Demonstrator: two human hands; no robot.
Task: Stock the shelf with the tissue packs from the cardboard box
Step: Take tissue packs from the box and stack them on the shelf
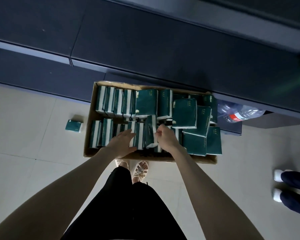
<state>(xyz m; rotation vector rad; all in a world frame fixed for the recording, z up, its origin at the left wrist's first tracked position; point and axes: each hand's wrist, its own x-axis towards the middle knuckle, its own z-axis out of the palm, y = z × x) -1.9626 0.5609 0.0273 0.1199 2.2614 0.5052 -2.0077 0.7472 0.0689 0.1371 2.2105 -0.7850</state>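
Note:
A cardboard box (89, 122) sits on the floor in front of dark shelves (145, 37). It holds several green-and-white tissue packs (145, 103), some upright in rows, some lying flat. My left hand (122, 142) presses with straight fingers against the left side of a few upright packs (137, 135) in the near row. My right hand (166, 137) curls its fingers round the right side of the same bunch, at a tilted pack (150, 130).
One loose tissue pack (74, 126) lies on the tiled floor left of the box. Clear plastic bottles (241, 112) lie under the shelf at the right. Another person's feet in white shoes (279, 186) stand at the right edge. My own feet (133, 168) are just behind the box.

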